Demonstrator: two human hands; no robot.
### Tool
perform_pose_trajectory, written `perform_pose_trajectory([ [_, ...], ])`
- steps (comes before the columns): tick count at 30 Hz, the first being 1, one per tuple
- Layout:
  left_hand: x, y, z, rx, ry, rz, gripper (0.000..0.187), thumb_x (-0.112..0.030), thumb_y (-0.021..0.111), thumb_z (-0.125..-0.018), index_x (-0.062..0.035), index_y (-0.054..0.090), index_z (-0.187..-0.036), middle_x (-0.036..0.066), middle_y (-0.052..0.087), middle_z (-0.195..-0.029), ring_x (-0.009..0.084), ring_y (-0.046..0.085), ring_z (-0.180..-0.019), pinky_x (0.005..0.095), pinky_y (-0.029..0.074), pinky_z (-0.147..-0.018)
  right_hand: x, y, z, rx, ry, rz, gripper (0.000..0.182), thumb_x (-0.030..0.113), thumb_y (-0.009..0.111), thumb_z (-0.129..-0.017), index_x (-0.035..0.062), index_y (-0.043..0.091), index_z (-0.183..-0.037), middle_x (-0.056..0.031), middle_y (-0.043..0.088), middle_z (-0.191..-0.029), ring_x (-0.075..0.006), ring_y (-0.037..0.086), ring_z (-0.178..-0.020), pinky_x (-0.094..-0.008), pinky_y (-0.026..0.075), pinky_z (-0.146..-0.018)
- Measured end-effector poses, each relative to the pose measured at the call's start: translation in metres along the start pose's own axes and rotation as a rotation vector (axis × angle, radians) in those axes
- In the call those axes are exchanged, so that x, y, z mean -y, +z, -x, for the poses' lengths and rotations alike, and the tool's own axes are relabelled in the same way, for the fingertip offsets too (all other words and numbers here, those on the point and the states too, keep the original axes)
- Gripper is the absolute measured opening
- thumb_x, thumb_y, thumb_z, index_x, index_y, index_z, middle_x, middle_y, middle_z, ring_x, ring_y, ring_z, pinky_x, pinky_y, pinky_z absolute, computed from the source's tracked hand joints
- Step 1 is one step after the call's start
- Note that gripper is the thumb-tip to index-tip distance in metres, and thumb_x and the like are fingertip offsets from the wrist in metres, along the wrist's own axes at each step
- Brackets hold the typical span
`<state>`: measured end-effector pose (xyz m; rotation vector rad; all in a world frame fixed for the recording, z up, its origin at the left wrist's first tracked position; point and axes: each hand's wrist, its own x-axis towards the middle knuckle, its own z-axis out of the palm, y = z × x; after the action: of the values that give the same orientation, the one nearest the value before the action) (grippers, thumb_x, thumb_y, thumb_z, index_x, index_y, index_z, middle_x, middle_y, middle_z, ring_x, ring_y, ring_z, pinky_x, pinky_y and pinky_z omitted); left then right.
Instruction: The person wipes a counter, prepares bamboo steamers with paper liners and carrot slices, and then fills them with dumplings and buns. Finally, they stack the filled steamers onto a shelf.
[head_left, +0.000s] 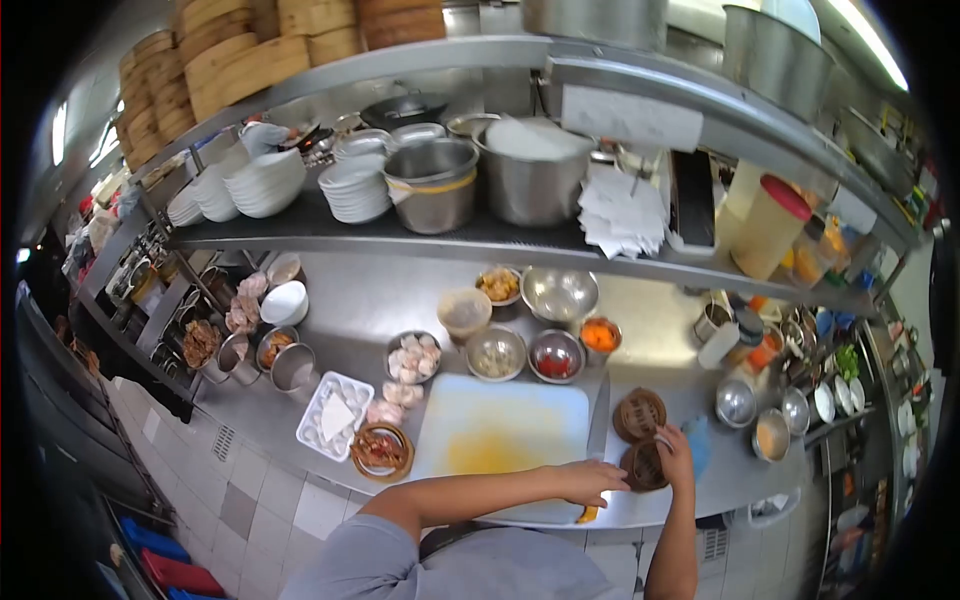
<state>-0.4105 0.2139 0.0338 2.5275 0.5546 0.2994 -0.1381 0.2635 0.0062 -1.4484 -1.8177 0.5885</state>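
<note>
Two small round steamers, dark brown, slatted on top, set one behind the other on the right of the steel worktop [660, 360]: the far steamer [638, 412] upright, the near steamer [642, 468] close to the near edge; contents not visible. Right hand [676, 455]: over the right side of the near steamer, fingers bent at its rim; whether they are clamped on it or merely rest there, cannot tell. Left hand [590, 482]: palm down, fingers extended toward the left side of the same piece; no object seen in it, underside hidden, so its hold likewise cannot be told. Principal hazard, as judged: the near steamer tipping or sliding over the near edge, should one side be lifted or pushed alone. Second: the far steamer being knocked, the pair standing so close that a turn of the right fingers could catch it. Third: a long narrow item, perhaps a blade [598, 425], lying left of the steamers; a careless sweep of the left hand might meet it. Fourth: a small orange-yellow item [587, 514] at the near right corner of the white cutting board [500, 400], liable to be brushed off by the left forearm. Fifth: a crumpled blue item [708, 447], right of the right hand, apt to snag if the steamer is drawn that way.
</note>
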Motion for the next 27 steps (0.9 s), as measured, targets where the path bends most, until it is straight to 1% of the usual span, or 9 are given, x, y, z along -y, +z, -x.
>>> perform_pose_trajectory([
  [1,-0.025,-0.065,0.011,0.067,0.024,0.229,0.045,-0.022,0.065,-0.092,-0.0074,0.056,-0.134,0.015,0.058,-0.135,0.0326,0.055,-0.124,0.0431,0.044,-0.104,-0.004,-0.002,0.014,-0.035,0.051,-0.051,0.031,0.003,0.063,-0.089,0.0056,0.069,-0.12,-0.0136,0.065,-0.122,-0.0272,0.062,-0.113,-0.0346,0.051,-0.095],
  [3,-0.063,-0.168,0.054,-0.135,0.06,0.208,0.036,-0.02,0.065,-0.094,-0.0068,0.061,-0.127,0.014,0.062,-0.127,0.0308,0.061,-0.116,0.04,0.049,-0.099,-0.005,0.003,0.041,-0.116,0.168,-0.2,0.028,0.003,0.062,-0.091,0.0007,0.067,-0.119,-0.0092,0.068,-0.111,-0.0211,0.065,-0.102,-0.0308,0.052,-0.089],
  [7,-0.098,-0.355,0.135,-0.852,0.113,0.003,0.026,-0.016,0.071,-0.087,-0.0078,0.066,-0.11,0.011,0.068,-0.112,0.0279,0.065,-0.104,0.0368,0.053,-0.09,0.004,0.033,0.086,-0.137,0.393,-0.535,0.025,0.004,0.059,-0.094,-0.0006,0.066,-0.118,-0.0066,0.069,-0.095,-0.0143,0.065,-0.083,-0.0267,0.053,-0.076],
  [8,-0.092,-0.426,0.149,-0.904,0.374,-0.429,0.025,-0.014,0.071,-0.085,-0.0068,0.066,-0.108,0.012,0.068,-0.113,0.0265,0.066,-0.103,0.036,0.053,-0.088,0.011,0.04,0.092,-0.116,0.346,-0.564,0.023,0.004,0.058,-0.095,0.0001,0.065,-0.117,-0.0051,0.068,-0.09,-0.0104,0.061,-0.074,-0.0242,0.05,-0.067],
  [9,-0.093,-0.472,0.157,-1.107,0.35,-0.606,0.027,-0.017,0.074,-0.084,-0.0066,0.067,-0.109,0.013,0.068,-0.113,0.0257,0.066,-0.106,0.0361,0.053,-0.089,0.033,0.042,0.095,-0.11,0.388,-0.493,0.02,0.002,0.057,-0.094,-0.0021,0.067,-0.111,-0.0038,0.068,-0.09,-0.0099,0.061,-0.078,-0.0258,0.051,-0.073],
  [10,-0.085,-0.524,0.166,-1.206,0.23,-0.724,0.029,-0.017,0.074,-0.084,-0.0064,0.066,-0.109,0.013,0.068,-0.113,0.0257,0.065,-0.106,0.0362,0.053,-0.089,0.041,0.047,0.096,-0.114,0.237,-0.375,0.018,0.004,0.057,-0.096,-0.0004,0.067,-0.109,-0.0022,0.066,-0.085,-0.0088,0.057,-0.073,-0.0236,0.047,-0.064],
  [13,0.006,-0.627,0.195,-1.06,-0.312,-0.775,0.033,-0.019,0.075,-0.082,-0.0059,0.065,-0.111,0.013,0.067,-0.114,0.0257,0.065,-0.107,0.0364,0.053,-0.089,0.088,0.054,0.111,-0.211,0.319,-0.268,0.022,0.014,0.06,-0.099,0.0004,0.068,-0.113,-0.0019,0.067,-0.089,-0.009,0.057,-0.076,-0.0246,0.047,-0.068],
  [17,0.097,-0.645,0.211,-0.72,-0.728,-0.702,0.04,-0.021,0.077,-0.079,-0.0052,0.063,-0.113,0.013,0.066,-0.115,0.0257,0.064,-0.107,0.0366,0.053,-0.09,0.127,0.04,0.148,-0.351,0.474,-0.495,0.024,0.008,0.055,-0.1,0.001,0.066,-0.12,-0.0059,0.07,-0.098,-0.0109,0.064,-0.082,-0.0248,0.053,-0.074],
  [27,0.084,-0.601,0.26,-0.823,-0.724,-0.671,0.056,-0.026,0.081,-0.073,-0.0035,0.059,-0.119,0.014,0.065,-0.117,0.0258,0.063,-0.109,0.0373,0.053,-0.091,0.109,0.04,0.19,-0.632,0.606,-0.474,0.021,0.009,0.056,-0.1,0.0014,0.066,-0.117,-0.004,0.068,-0.09,-0.0087,0.06,-0.075,-0.0233,0.05,-0.069],
])
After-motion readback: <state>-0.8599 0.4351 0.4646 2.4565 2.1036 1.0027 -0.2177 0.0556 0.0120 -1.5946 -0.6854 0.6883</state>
